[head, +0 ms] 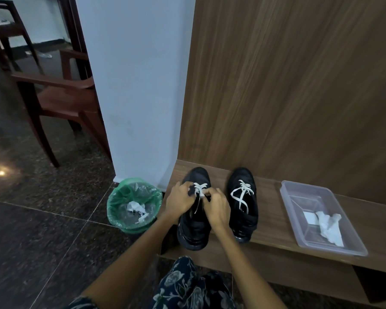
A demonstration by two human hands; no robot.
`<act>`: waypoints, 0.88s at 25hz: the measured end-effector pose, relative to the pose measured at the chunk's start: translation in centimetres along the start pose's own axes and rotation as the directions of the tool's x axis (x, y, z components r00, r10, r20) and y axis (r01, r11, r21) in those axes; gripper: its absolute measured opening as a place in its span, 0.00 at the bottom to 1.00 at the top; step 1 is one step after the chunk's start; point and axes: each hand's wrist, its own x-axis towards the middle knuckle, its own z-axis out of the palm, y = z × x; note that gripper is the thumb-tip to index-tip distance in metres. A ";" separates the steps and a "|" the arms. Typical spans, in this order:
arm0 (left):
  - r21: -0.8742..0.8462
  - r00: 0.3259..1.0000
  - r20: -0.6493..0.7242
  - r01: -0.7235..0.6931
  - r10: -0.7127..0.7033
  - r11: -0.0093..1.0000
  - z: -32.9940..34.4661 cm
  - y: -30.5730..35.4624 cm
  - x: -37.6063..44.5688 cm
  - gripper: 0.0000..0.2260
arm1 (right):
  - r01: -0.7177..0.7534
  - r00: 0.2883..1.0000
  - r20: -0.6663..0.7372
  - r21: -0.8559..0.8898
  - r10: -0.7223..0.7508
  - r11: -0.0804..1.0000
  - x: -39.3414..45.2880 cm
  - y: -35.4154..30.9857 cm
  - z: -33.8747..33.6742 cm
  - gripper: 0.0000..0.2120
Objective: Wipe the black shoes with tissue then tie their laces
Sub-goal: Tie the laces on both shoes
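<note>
Two black shoes with white laces stand side by side on a low wooden bench, toes toward the wall. Over the left shoe, my left hand and my right hand meet, and each pinches part of its white lace. A loose end of that lace hangs down between my hands. The right shoe stands untouched, its lace lying in loose loops over the tongue. White tissue lies crumpled in a clear plastic tray to the right.
A bin with a green liner stands on the dark floor left of the bench, crumpled tissue inside. A white pillar and a wood-panelled wall rise behind. Wooden chairs stand at the far left.
</note>
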 end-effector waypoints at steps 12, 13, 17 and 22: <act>-0.414 0.959 0.259 0.218 -0.115 0.884 -1.0 0.2 2.3 0.09 | -0.383 0.919 0.292 0.822 0.266 0.421 7.2 -1.1 -3.5 0.12; -0.469 0.958 0.262 0.233 -0.117 0.852 -0.9 0.0 2.2 0.10 | -0.373 0.927 0.288 0.766 0.240 0.523 6.6 -0.2 -2.8 0.14; -0.680 0.974 0.212 0.209 -0.085 0.702 -1.0 0.5 1.8 0.06 | -0.270 0.921 0.385 0.535 0.053 0.800 3.9 1.9 -0.7 0.14; -0.929 0.979 0.158 0.191 -0.127 0.318 -1.9 1.0 1.8 0.12 | -0.208 0.974 0.188 0.503 0.129 0.839 4.1 1.5 0.0 0.09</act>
